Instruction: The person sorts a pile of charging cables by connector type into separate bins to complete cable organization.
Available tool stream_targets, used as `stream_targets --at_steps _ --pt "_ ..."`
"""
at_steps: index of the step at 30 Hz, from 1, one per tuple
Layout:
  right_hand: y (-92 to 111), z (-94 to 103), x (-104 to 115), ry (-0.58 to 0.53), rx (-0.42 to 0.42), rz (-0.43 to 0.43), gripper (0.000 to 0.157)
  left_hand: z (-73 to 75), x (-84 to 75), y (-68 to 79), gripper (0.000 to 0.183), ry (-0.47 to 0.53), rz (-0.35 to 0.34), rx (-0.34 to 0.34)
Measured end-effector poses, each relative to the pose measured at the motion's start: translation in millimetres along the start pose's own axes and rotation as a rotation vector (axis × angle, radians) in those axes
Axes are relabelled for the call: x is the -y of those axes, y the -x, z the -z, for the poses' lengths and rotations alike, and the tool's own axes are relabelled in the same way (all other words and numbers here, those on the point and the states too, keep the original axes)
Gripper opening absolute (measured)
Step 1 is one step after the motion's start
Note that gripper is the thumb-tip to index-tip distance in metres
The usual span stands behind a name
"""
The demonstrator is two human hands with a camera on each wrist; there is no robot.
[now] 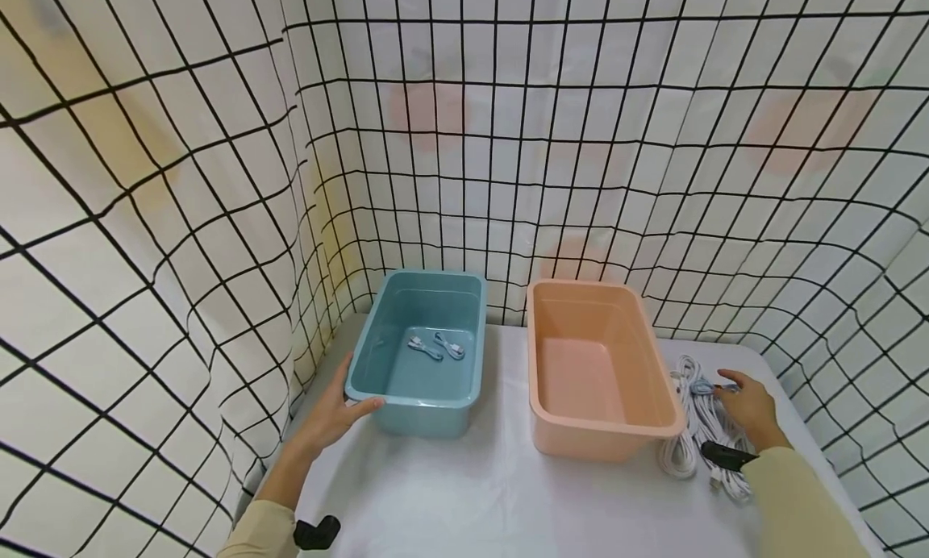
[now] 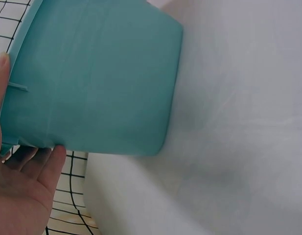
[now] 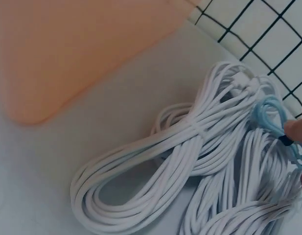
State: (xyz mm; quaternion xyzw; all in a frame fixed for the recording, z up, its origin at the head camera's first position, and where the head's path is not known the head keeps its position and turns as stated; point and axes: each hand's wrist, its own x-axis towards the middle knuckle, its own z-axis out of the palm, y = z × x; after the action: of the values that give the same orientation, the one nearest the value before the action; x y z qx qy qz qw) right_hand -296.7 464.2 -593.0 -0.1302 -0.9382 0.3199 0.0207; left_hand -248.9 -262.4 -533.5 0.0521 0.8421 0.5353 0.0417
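My left hand point(image 1: 330, 413) holds the near left corner of a teal plastic bin point(image 1: 475, 356), thumb over the front rim and fingers along the side wall. Two small coiled cables, one a light blue cable point(image 1: 452, 348) and one a white-ended cable point(image 1: 424, 348), lie on its floor. At the far right, my right hand point(image 1: 751, 409) pinches a coiled light blue cable point(image 3: 269, 115) with a black tie, above a pile of white cables point(image 3: 190, 142). Only the fingertips show in the right wrist view.
An orange-pink bin point(image 1: 537, 364) stands between the teal bin and the white cables. The white-covered table point(image 1: 501, 493) is bounded at the back and sides by black wire grid point(image 1: 493, 131) before white sheeting.
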Motion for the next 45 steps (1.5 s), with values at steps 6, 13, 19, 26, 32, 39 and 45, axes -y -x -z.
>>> stream_targets --at_steps 6,13,19,26,32,39,45 --pt "3.7 -3.2 -2.5 0.205 0.057 0.026 0.045 -3.0 -0.8 1.4 0.109 0.026 -0.01 0.007" --pt "4.6 -2.9 -2.0 0.264 0.071 0.019 0.035 -1.6 -1.3 0.4 0.109 0.033 -0.001 0.006" --pt "7.9 -5.7 -12.4 0.254 0.062 0.123 0.038 -0.5 -0.5 -0.4 0.11 0.021 0.008 0.003" --pt "11.6 -10.7 -20.7 0.184 -0.058 0.225 0.042 0.8 -0.7 0.4 0.11 0.022 0.003 -0.001" --pt "13.9 -1.6 -16.6 0.115 -0.066 0.137 0.05 0.0 0.4 -1.1 0.111 0.019 0.0 0.002" --pt "13.2 6.2 -7.4 0.039 -0.082 0.097 0.053 0.2 -2.1 -2.5 0.108 0.03 -0.034 0.006" --pt "11.9 13.6 2.5 -0.05 -0.115 0.082 0.056 -0.7 0.6 -2.4 0.109 0.02 -0.031 0.001"
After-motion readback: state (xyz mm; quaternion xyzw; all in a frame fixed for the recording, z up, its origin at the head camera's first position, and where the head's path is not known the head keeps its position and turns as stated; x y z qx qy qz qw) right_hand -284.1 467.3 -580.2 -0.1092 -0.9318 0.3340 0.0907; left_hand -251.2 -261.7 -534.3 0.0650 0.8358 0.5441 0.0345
